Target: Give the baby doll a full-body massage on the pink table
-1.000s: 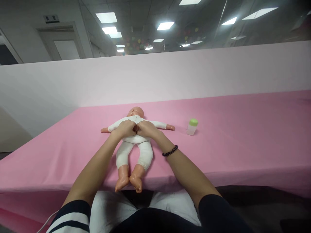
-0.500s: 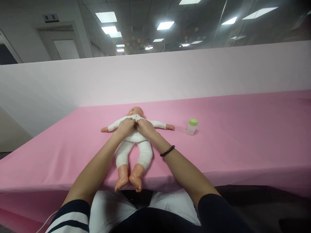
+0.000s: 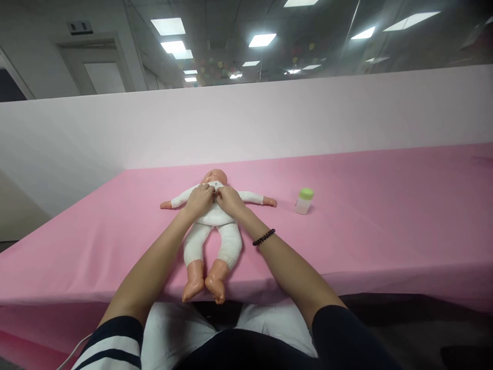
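Note:
A baby doll [image 3: 215,218] with a white cloth body lies on its back, arms spread and feet towards me. My left hand [image 3: 201,199] rests on its chest from the left, fingers curled and closed. From the right, my right hand [image 3: 229,200] lies against the chest too, its fingers bent and pinched close to the left fingertips. Whatever the fingertips grip at the middle of the chest is hidden or too small to name. To the right of the doll stands a small clear bottle with a green cap [image 3: 304,201], which neither hand touches.
A pink cloth [image 3: 365,221] covers the table, its front edge hanging down close to my lap. Behind the table rises a white partition [image 3: 269,121]. The doll's feet reach the table's front edge.
My hands have shifted only slightly, the right one a little upward and its wrist slightly left. The fingers have changed their bend a little. The doll and bottle stay put.

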Tool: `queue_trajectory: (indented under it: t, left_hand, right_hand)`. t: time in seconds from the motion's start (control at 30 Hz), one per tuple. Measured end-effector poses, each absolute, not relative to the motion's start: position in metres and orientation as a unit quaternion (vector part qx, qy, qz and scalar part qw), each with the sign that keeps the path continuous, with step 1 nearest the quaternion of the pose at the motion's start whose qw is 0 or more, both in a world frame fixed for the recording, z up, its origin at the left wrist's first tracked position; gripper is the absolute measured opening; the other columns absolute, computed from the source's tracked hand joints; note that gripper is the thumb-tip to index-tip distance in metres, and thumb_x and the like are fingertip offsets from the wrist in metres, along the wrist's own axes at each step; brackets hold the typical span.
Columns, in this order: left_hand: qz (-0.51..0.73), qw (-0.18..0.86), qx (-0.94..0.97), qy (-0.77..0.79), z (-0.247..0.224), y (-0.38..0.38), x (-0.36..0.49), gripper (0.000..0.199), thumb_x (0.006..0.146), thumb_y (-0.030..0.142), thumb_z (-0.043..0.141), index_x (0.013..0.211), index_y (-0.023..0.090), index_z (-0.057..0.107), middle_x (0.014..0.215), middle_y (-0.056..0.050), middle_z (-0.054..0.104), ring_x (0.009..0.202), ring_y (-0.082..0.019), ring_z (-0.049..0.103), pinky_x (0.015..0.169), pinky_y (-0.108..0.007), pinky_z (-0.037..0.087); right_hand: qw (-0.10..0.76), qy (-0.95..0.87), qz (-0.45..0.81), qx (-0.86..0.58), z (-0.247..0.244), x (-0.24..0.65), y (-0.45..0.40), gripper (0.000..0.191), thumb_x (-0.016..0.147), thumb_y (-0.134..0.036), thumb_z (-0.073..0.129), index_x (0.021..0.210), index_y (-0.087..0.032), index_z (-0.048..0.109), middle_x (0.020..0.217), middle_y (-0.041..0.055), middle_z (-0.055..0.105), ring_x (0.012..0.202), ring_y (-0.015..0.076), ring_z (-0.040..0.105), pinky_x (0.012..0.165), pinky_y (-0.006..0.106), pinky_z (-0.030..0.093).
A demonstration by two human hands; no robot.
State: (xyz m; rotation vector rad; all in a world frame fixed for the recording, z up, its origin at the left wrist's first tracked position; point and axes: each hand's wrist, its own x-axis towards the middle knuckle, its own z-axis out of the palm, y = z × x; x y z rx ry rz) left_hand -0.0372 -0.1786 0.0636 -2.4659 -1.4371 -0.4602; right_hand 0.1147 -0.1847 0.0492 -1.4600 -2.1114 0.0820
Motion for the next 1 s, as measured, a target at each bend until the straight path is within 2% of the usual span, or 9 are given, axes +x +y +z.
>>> queue_trajectory:
  t: [0.07,0.13,0.3,0.4,0.5,0.7,0.83,1.0]
  left_hand:
    - [-0.174,0.135,-0.834,-0.506,0.059,-0.174,-0.039,0.034,0.102,0.016,0.041,0.123,0.009,0.067,0.125,-0.018,0.069,0.113,-0.029,0.064,0.098,-0.041,0.05]
    - [-0.173,0.118,-0.827,-0.522,0.056,-0.17,-0.04,0.034,0.103,0.018,0.041,0.122,0.012,0.068,0.126,-0.016,0.068,0.114,-0.028,0.064,0.097,-0.039,0.05]
    - [-0.139,0.093,-0.827,-0.537,0.054,-0.166,-0.037,0.032,0.101,0.017,0.043,0.107,0.012,0.074,0.113,-0.017,0.071,0.11,-0.029,0.064,0.091,-0.037,0.05]
    - [-0.112,0.106,-0.826,-0.542,0.055,-0.168,-0.034,0.034,0.1,0.016,0.042,0.108,0.012,0.074,0.112,-0.018,0.071,0.111,-0.03,0.065,0.089,-0.037,0.051]
    - [-0.104,0.11,-0.824,-0.546,0.057,-0.17,-0.033,0.035,0.101,0.016,0.039,0.111,0.01,0.073,0.113,-0.018,0.071,0.112,-0.03,0.065,0.091,-0.038,0.051]
    - [-0.158,0.098,-0.8,-0.57,0.055,-0.168,-0.035,0.043,0.102,0.014,0.038,0.142,0.009,0.055,0.132,-0.021,0.063,0.107,-0.026,0.069,0.09,-0.034,0.05]
    - [-0.16,0.089,-0.803,-0.568,0.052,-0.16,-0.035,0.037,0.104,0.019,0.039,0.132,0.01,0.062,0.131,-0.021,0.063,0.105,-0.028,0.071,0.088,-0.035,0.05]
    - [-0.145,0.088,-0.809,-0.563,0.053,-0.155,-0.03,0.034,0.105,0.02,0.041,0.124,0.015,0.069,0.132,-0.018,0.065,0.11,-0.028,0.071,0.089,-0.034,0.051]
  right_hand:
    - [0.298,-0.782,0.023,-0.547,0.046,0.117,-0.179,0.029,0.096,-0.008,0.053,0.117,-0.012,0.072,0.121,0.0131,0.073,0.113,0.0221,0.066,0.098,0.029,0.048]
    - [0.292,-0.78,0.023,-0.552,0.043,0.117,-0.175,0.029,0.096,-0.009,0.055,0.119,-0.011,0.072,0.125,0.0138,0.072,0.117,0.0227,0.065,0.101,0.029,0.047]
    - [0.266,-0.783,0.042,-0.56,0.04,0.115,-0.171,0.026,0.094,-0.006,0.053,0.101,-0.013,0.076,0.11,0.012,0.078,0.104,0.022,0.068,0.09,0.028,0.047]
    - [0.268,-0.781,0.044,-0.562,0.041,0.114,-0.173,0.027,0.093,-0.004,0.051,0.094,-0.013,0.077,0.103,0.0133,0.078,0.098,0.0219,0.068,0.085,0.029,0.046]
    - [0.276,-0.781,0.043,-0.558,0.041,0.113,-0.174,0.028,0.093,-0.004,0.051,0.095,-0.013,0.077,0.102,0.0144,0.078,0.098,0.0231,0.068,0.084,0.03,0.045]
    - [0.316,-0.775,0.031,-0.546,0.035,0.113,-0.164,0.027,0.101,-0.008,0.047,0.112,-0.012,0.071,0.117,0.0145,0.073,0.109,0.0223,0.065,0.096,0.03,0.047]
    - [0.323,-0.774,0.031,-0.544,0.032,0.112,-0.159,0.027,0.101,-0.008,0.049,0.119,-0.011,0.069,0.123,0.0145,0.07,0.115,0.0219,0.063,0.102,0.03,0.045]
    - [0.291,-0.783,0.034,-0.549,0.034,0.111,-0.156,0.028,0.1,-0.006,0.046,0.105,-0.008,0.074,0.114,0.0165,0.074,0.105,0.022,0.064,0.094,0.029,0.044]
